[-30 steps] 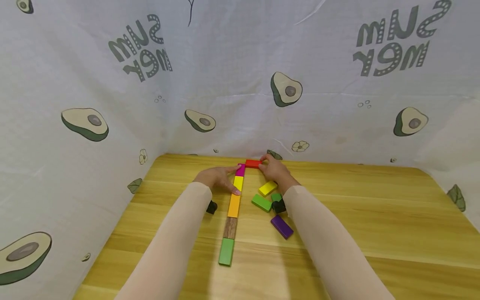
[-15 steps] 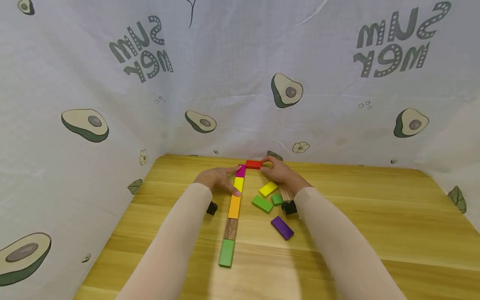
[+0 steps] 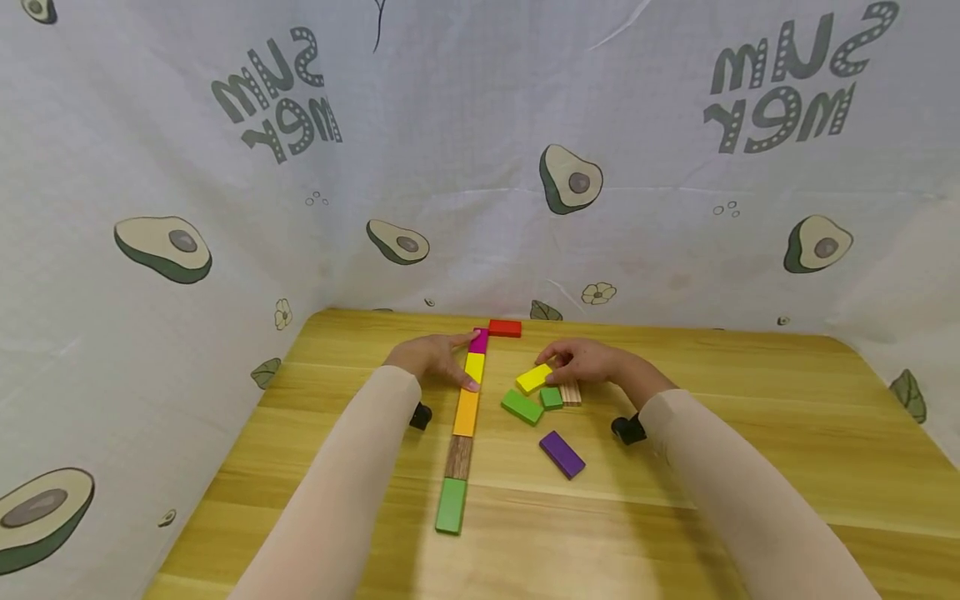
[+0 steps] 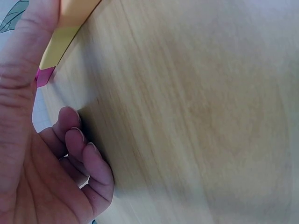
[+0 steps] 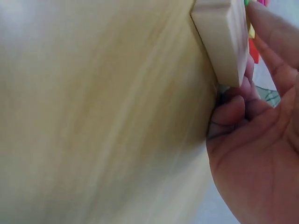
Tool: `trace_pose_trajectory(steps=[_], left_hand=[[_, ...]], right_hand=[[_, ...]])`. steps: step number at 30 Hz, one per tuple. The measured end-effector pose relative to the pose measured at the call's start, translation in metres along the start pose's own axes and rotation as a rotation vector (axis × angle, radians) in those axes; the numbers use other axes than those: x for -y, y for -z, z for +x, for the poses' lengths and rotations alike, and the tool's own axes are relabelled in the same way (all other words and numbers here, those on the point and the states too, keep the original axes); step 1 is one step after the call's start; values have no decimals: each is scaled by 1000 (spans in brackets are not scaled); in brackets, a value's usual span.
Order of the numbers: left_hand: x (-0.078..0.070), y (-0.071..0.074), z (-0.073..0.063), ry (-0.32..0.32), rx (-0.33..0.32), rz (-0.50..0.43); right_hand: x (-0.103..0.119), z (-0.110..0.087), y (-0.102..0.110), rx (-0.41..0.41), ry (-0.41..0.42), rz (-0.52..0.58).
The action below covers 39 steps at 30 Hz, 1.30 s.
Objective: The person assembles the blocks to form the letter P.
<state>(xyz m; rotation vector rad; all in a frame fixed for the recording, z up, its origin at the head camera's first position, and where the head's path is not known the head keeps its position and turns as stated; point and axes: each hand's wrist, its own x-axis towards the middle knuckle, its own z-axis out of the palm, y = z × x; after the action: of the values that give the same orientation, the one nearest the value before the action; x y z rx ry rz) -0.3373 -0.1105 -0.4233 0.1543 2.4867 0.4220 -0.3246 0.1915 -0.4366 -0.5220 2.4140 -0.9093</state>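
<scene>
A row of flat rectangular blocks runs away from me: green (image 3: pixel 451 506), wood-brown (image 3: pixel 459 457), orange (image 3: pixel 466 413), yellow (image 3: pixel 475 364) and magenta (image 3: pixel 478 342). Across its far end lies a red block (image 3: pixel 505 328). My left hand (image 3: pixel 431 360) rests at the row, index finger touching the magenta block and thumb over the yellow-orange joint. In the left wrist view its other fingers curl loosely. My right hand (image 3: pixel 588 362) pinches a loose yellow block (image 3: pixel 533 379) between thumb and index finger. A striped wooden block (image 3: pixel 571 393) lies under that hand.
Near the right hand lie a green block (image 3: pixel 522 407), a smaller green block (image 3: pixel 551 398) and a purple block (image 3: pixel 562 455). A white cloth (image 3: pixel 465 167) printed with avocados hangs behind and left of the wooden table (image 3: pixel 735 433).
My right hand has left the red block and come back toward me to the loose yellow block, uncovering the striped wooden block. My left hand stays at the row.
</scene>
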Motion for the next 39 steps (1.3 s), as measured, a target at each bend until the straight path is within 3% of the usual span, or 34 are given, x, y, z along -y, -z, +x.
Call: trace_pose_trajectory(steps=[9, 17, 25, 39], left_hand=[[1, 1, 1, -12, 2, 19], [2, 1, 0, -59, 13, 4], [1, 3, -1, -45, 27, -12], [-1, 2, -4, -23, 16, -2]], right_hand=[[-8, 4, -3, -271, -152, 26], [-19, 20, 1, -387, -227, 221], [-21, 39, -3, -432, -206, 204], [-13, 35, -4, -433, -209, 224]])
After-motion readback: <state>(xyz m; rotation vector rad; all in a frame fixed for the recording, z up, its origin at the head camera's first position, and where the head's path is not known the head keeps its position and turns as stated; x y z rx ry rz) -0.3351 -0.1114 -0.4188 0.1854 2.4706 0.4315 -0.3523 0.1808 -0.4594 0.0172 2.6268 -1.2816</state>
